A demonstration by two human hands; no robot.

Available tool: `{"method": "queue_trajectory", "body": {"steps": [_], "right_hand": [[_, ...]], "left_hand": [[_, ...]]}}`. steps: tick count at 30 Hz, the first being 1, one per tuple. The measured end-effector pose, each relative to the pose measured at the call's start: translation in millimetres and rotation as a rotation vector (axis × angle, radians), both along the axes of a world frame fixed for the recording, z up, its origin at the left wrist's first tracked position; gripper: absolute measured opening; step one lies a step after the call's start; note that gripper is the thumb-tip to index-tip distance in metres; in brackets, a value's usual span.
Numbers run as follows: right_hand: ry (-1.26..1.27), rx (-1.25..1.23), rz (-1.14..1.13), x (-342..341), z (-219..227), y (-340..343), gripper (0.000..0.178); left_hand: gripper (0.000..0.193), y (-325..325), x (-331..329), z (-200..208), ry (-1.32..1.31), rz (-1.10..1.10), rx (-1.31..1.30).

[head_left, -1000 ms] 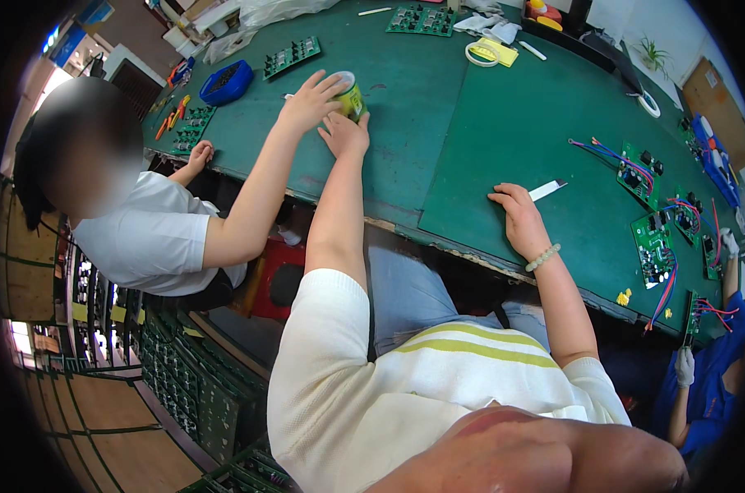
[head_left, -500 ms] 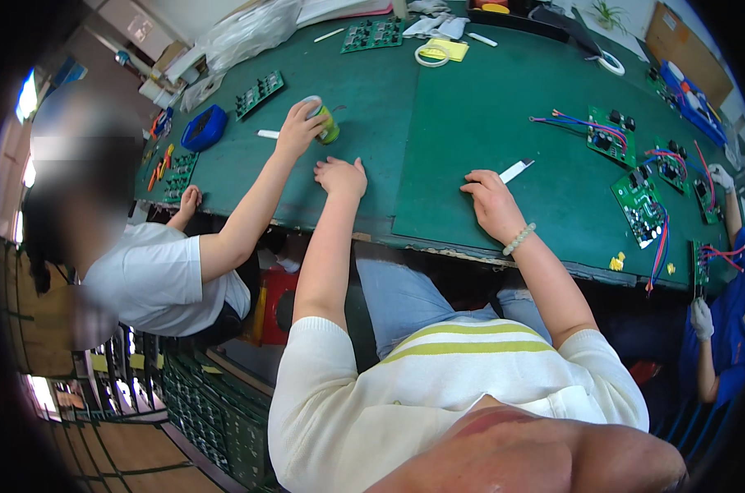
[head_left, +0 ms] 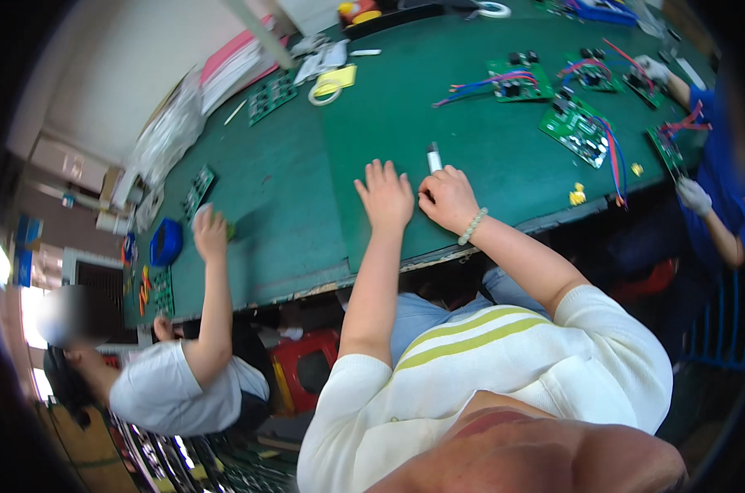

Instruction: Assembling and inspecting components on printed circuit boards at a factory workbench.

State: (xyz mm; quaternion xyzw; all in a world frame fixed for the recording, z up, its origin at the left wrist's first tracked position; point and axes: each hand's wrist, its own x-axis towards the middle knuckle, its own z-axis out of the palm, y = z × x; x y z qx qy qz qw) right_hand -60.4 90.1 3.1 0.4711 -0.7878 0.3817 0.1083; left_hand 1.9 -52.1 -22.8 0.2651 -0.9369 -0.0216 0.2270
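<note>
My left hand [head_left: 385, 197] lies palm down on the green tabletop [head_left: 294, 193] with its fingers spread, holding nothing. Just right of it, apart from it, my right hand [head_left: 449, 200] is closed, with a pale beaded bracelet [head_left: 473, 227] at the wrist. A slim white tool with a dark tip [head_left: 435, 158] sticks out from its curled fingers, pointing away from me. What kind of tool it is, I cannot make out; its near end is hidden by the hand.
On the left, a co-worker's hand [head_left: 211, 236] holds a green container [head_left: 230, 231], mostly hidden. A blue case [head_left: 166, 241] lies nearby. Wired circuit boards [head_left: 578, 131] and a gloved person's hand [head_left: 694, 197] are on the right. Farther back lie a tape roll [head_left: 325, 93] and plastic bags [head_left: 171, 135].
The view has turned to the right. My left hand has come over beside my right hand, fingers spread. The tool has swung round with my right hand. The left co-worker's hand has moved left with the container.
</note>
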Motion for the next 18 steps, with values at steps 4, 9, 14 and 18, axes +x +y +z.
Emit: {"method": "queue_trajectory", "body": {"steps": [4, 9, 14, 18], "right_hand": [[0.008, -0.053, -0.089, -8, -6, 3, 0.012], [0.133, -0.321, 0.053, -1, 5, 43, 0.024], [0.409, -0.207, -0.162, 14, 8, 147, 0.020], [0.365, -0.020, -0.632, 49, 13, 253, 0.017]], "left_hand": [[0.039, -7, 0, 6, 0.066, -0.125, 0.013], [0.038, -12, -4, 6, 0.010, -0.167, -0.072], [0.041, -28, 7, 4, -0.014, -0.241, -0.023], [0.039, -23, -1, 0, 0.075, -0.429, -0.011]]}}
